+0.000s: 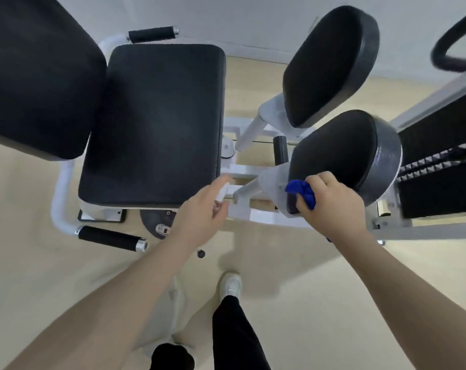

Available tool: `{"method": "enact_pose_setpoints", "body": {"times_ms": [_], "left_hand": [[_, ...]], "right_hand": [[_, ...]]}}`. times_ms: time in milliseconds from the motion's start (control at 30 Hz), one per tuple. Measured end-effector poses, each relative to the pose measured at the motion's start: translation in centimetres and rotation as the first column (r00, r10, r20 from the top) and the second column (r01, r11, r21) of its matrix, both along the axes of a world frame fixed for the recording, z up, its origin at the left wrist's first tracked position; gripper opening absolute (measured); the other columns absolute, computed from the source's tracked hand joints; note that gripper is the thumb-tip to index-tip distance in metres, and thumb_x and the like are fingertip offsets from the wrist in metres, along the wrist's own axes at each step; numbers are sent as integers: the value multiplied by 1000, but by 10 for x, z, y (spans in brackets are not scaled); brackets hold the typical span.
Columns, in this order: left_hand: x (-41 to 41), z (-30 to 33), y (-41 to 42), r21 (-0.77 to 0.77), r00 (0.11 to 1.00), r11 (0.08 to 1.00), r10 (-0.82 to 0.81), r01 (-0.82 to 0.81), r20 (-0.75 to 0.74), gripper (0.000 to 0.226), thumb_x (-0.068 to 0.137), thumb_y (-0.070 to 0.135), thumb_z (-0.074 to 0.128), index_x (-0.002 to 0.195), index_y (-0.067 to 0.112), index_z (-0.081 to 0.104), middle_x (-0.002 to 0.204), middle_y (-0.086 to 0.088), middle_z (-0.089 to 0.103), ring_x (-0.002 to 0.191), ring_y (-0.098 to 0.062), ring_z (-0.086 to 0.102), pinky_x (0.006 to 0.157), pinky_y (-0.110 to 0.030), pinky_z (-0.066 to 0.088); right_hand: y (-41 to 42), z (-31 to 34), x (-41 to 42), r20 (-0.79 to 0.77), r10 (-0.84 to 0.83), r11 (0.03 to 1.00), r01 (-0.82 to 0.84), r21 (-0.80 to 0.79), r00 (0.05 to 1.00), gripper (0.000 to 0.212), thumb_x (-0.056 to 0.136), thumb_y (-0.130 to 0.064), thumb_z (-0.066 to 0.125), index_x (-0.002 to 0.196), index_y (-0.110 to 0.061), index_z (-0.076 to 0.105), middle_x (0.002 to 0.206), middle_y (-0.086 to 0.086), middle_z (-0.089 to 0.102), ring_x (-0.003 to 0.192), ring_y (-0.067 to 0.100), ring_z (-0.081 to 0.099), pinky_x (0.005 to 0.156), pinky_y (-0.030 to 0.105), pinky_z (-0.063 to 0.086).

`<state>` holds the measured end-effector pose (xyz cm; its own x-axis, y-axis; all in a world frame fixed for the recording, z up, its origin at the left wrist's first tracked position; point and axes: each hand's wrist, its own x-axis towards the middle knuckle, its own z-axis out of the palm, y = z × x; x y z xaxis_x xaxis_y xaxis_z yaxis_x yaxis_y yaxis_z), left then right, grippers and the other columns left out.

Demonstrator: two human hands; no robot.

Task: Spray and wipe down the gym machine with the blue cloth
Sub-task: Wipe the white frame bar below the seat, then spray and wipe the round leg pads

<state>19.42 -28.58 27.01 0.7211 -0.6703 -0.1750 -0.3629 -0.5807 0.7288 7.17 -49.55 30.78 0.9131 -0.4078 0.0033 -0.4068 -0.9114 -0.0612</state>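
Two bare forearms reach forward from the bottom edge, with a black trouser leg (237, 335) and a white shoe (230, 285) between them on the pale beige floor (39, 276). The floor runs up to a white wall (240, 20) at the top of the view.

The gym machine stands on that floor: a white tubular frame (59, 193), a broad black seat pad (154, 124) with a larger black back pad (37, 73) to its left, and black foam handles — one near (110, 238), one far (151, 34). To the right are two rounded black leg pads, the far one (330, 65) and the near one (344, 156), both on white arms.

The right hand (330, 201) has its fingers curled around the bunched blue cloth (301, 193) and presses it against the lower edge of the near leg pad, where pad meets its white bracket. The cloth shows just left of the knuckles, mostly hidden under the hand.

The left hand (200, 212) is near the white crossbar beside the seat, fingers loosely bent around something small and white — blurred; I cannot tell what it is.
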Motion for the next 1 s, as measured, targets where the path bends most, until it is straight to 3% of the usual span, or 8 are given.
{"method": "enact_pose_setpoints", "body": {"times_ms": [200, 367, 467, 567, 633, 767, 933, 1000], "left_hand": [[-23, 10, -68, 48, 980, 983, -180, 176, 89, 46, 93, 23, 48, 137, 30, 35, 110, 2, 57, 65, -8, 45, 66, -33, 47], [-29, 6, -104, 151, 920, 945, -318, 289, 230, 42, 90, 38, 34, 131, 39, 22, 101, -6, 60, 66, -21, 59, 57, -38, 52], [-27, -6, -123, 289, 706, 897, -442, 336, 553, 63, 71, 14, 60, 127, 28, 34, 77, -3, 57, 40, -18, 46, 35, -22, 36], [-13, -9, -135, 404, 402, 827, -549, 391, 733, 77, 60, -5, 43, 129, 28, 34, 74, -3, 49, 43, -16, 25, 36, -18, 22], [2, -4, -146, 435, 274, 792, -573, 429, 772, 81, 60, -7, 44, 132, 28, 32, 79, -7, 46, 47, -16, 22, 38, -20, 20], [31, 13, -167, 445, 192, 765, -578, 466, 793, 82, 57, -10, 34, 132, 25, 30, 78, -10, 50, 46, -17, 25, 41, -19, 18], [41, 15, -197, 494, 0, 711, -571, 500, 821, 68, 65, -4, 46, 126, 24, 34, 75, -5, 47, 47, -16, 23, 41, -20, 21], [39, 15, -203, 499, -3, 700, -579, 511, 815, 65, 66, -4, 45, 124, 23, 34, 73, -4, 45, 46, -16, 22, 41, -20, 21]], "right_hand": [[-45, -3, -29, 19, 280, 957, -281, 71, 960, 30, 74, -32, 64, 88, -6, 64, 79, 8, 61, 52, 26, 56, 42, 27, 45], [-89, -8, -38, 81, 317, 940, -324, 104, 945, 33, 76, -33, 56, 92, -4, 62, 84, 11, 60, 55, 29, 56, 46, 29, 45], [-111, -13, -35, 193, 146, 978, -171, 116, 970, 36, 77, -36, 53, 94, -4, 61, 89, 12, 62, 57, 29, 57, 48, 26, 44], [-121, -18, -27, 289, 27, 984, -77, 161, 957, 39, 78, -37, 47, 96, -3, 59, 94, 11, 61, 65, 31, 58, 51, 30, 46], [-126, -21, -20, 287, -8, 980, -50, 193, 958, 41, 79, -37, 45, 99, -3, 58, 98, 11, 59, 69, 29, 57, 54, 32, 47], [-136, -23, -18, 252, 130, 977, -167, 134, 959, 35, 77, -28, 48, 97, 0, 56, 95, 15, 55, 66, 31, 53, 55, 34, 47], [-147, -28, -24, 188, 258, 957, -278, 84, 948, 32, 75, -23, 49, 99, -2, 53, 96, 20, 54, 64, 33, 51, 56, 41, 48], [-149, -27, -25, 186, 287, 948, -307, 86, 940, 31, 75, -23, 49, 101, -7, 48, 96, 20, 54, 65, 32, 50, 56, 39, 48]]}}
